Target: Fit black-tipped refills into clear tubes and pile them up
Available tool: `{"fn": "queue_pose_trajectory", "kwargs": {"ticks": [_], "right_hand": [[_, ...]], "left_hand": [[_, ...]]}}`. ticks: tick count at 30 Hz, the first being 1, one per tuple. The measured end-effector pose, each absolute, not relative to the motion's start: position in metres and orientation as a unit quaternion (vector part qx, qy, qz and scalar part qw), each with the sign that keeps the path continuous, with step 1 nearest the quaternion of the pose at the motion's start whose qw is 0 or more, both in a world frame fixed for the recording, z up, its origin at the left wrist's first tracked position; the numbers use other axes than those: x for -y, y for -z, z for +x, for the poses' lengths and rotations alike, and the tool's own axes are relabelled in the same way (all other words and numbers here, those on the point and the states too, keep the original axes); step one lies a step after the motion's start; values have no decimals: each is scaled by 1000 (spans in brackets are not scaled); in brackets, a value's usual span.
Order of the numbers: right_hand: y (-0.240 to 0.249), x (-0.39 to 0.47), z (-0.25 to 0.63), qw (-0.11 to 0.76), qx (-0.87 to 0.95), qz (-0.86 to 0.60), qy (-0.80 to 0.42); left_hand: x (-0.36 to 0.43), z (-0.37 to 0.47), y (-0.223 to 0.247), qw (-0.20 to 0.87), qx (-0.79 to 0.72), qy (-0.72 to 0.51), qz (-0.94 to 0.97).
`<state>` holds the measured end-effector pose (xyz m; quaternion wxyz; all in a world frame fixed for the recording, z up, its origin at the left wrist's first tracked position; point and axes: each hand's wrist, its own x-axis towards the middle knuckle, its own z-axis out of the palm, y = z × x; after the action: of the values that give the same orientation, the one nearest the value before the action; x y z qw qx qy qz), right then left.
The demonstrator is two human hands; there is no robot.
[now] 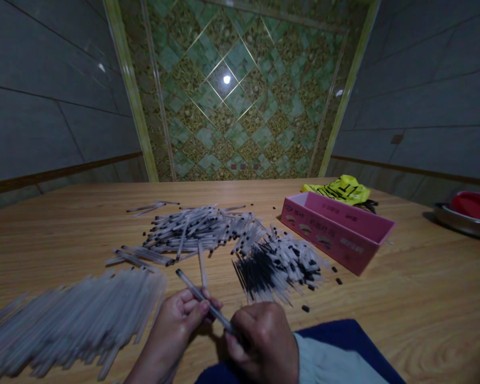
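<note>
Pen of slim grey plastic (192,287) slants diagonally, black end (179,272) pointing far-left; I see left hand (178,321) and right hand (266,338) gripping it, fingers closed.

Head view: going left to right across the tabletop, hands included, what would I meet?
Heap of translucent whitish plastic tubes, left hand, right hand, open pink rectangular cardboard box, shallow round silver metal pan at the right edge.

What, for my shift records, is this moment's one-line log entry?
left hand: holds pen; right hand: grips pen's near end; pink box: on table
</note>
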<state>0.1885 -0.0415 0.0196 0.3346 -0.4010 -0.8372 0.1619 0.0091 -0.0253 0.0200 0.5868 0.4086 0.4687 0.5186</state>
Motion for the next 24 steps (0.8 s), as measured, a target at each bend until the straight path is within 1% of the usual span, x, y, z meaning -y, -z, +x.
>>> {"fn": "queue_pose_trajectory", "kwargs": {"ticks": [1,2,4,5,6,8,10,12,14,16,18,20,22,24], "right_hand": [[-18,41,187,344,809,-412,-241],[-16,40,186,343,766,-414,-354],[-10,38,184,299,636,-365,-610],[-7,36,183,270,563,-320,-713],[-4,34,182,250,497,-276,-784],[0,32,182,254,411,-222,-847],[0,31,182,262,377,-202,-865],[-3,31,181,255,371,-220,-865],[-8,32,181,270,407,-268,-830],[-13,35,180,298,500,-329,-744],[-17,40,181,327,633,-388,-585],[-22,43,186,342,761,-413,-366],[-29,41,195,335,832,-409,-165],[-37,30,212,315,841,-437,-55]], "left_hand": [[25,8,-20,590,-456,-521,415],[25,7,-20,593,-444,-524,420],[25,6,-21,600,-421,-529,427],[26,6,-22,603,-413,-530,429],[26,6,-22,606,-408,-531,429],[27,7,-24,611,-406,-530,425],[28,8,-25,609,-414,-532,418],[28,10,-25,602,-428,-537,408],[28,12,-25,593,-441,-542,400],[27,12,-24,589,-449,-542,397],[24,9,-23,589,-459,-540,389],[21,3,-22,586,-476,-547,361],[18,-6,-22,575,-489,-571,322],[18,-10,-24,573,-488,-585,303]]}}
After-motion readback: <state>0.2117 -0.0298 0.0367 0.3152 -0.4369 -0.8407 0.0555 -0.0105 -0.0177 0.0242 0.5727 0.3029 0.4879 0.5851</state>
